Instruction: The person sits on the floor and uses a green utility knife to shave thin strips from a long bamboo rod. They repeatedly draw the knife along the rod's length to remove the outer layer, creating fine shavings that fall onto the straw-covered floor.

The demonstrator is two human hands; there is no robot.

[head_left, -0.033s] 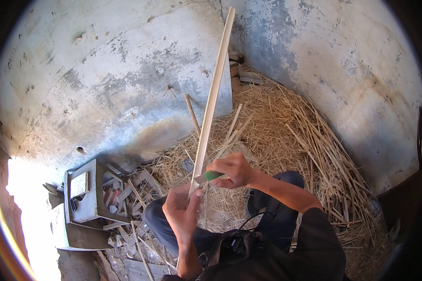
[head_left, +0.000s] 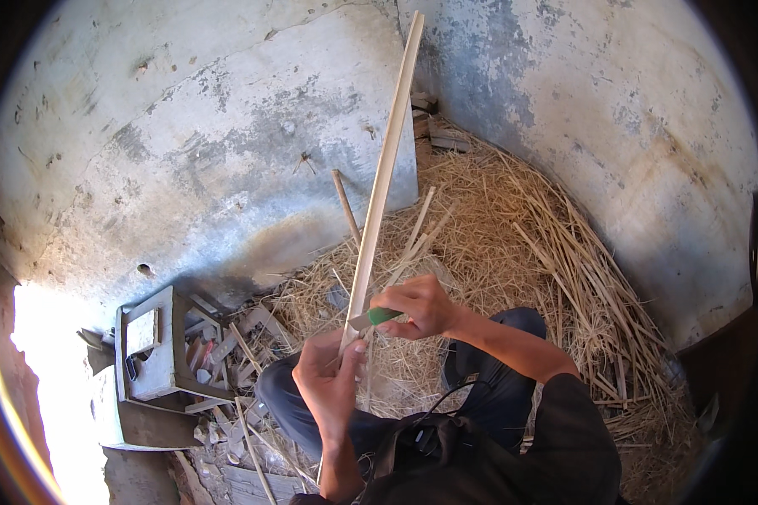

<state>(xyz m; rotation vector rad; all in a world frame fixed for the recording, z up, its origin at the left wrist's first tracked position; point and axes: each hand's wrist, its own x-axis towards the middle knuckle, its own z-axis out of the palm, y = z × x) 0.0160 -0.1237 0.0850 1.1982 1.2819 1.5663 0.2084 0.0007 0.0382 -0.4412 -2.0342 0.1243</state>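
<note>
A long pale strip (head_left: 381, 177), which looks like split bamboo, slants up and away from me past the wall's edge. My left hand (head_left: 327, 374) grips its near end, thumb laid along it. In my right hand (head_left: 421, 305) is a small knife (head_left: 383, 315) with a green handle, fingers wrapped round it. The short flat blade points left and rests against the strip just above my left thumb. My left fingers hide the strip's lowest part.
Straw and shavings (head_left: 472, 219) cover the floor ahead. A bundle of thin sticks (head_left: 581, 269) lies along the right wall. To the left, a battered wooden frame box (head_left: 156, 358) sits by rubble. My bent legs (head_left: 509, 353) flank the work, and a stick (head_left: 345, 206) leans at the left wall.
</note>
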